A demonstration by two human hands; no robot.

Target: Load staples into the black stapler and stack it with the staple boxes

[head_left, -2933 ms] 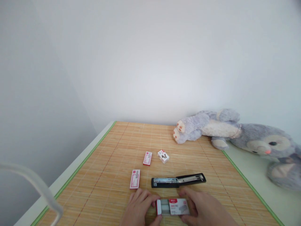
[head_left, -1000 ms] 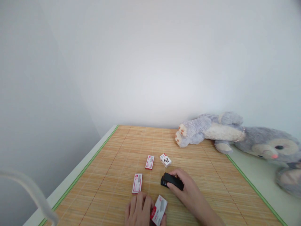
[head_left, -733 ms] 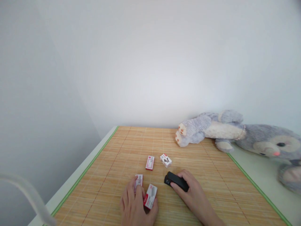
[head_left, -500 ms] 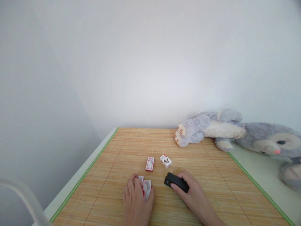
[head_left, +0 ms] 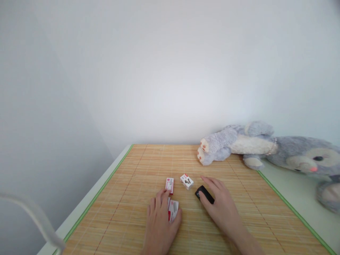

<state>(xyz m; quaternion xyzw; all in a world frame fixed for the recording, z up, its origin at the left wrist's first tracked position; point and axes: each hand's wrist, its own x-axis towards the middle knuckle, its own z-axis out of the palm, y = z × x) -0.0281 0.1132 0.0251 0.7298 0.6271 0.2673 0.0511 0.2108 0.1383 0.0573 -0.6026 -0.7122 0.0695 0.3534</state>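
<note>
My left hand is curved around two small white-and-red staple boxes on the mat, its thumb on their near right side. Its fingers cover part of them, and a fingertip reaches the near end of another staple box. My right hand lies over a black stapler, with the thumb across it and the other fingers stretched out beyond. The hand hides the stapler's right end. Between the hands, farther back, sits a small white box with a dark clip-like picture.
A bamboo mat with a green border covers the table. A grey-and-white plush toy lies along the back right against the wall. A blurred pale curved cord or tube crosses the lower left.
My left hand has slid right and slightly away with the two staple boxes. The stapler has shifted right and away, and my right hand's fingers have straightened and spread off it.
</note>
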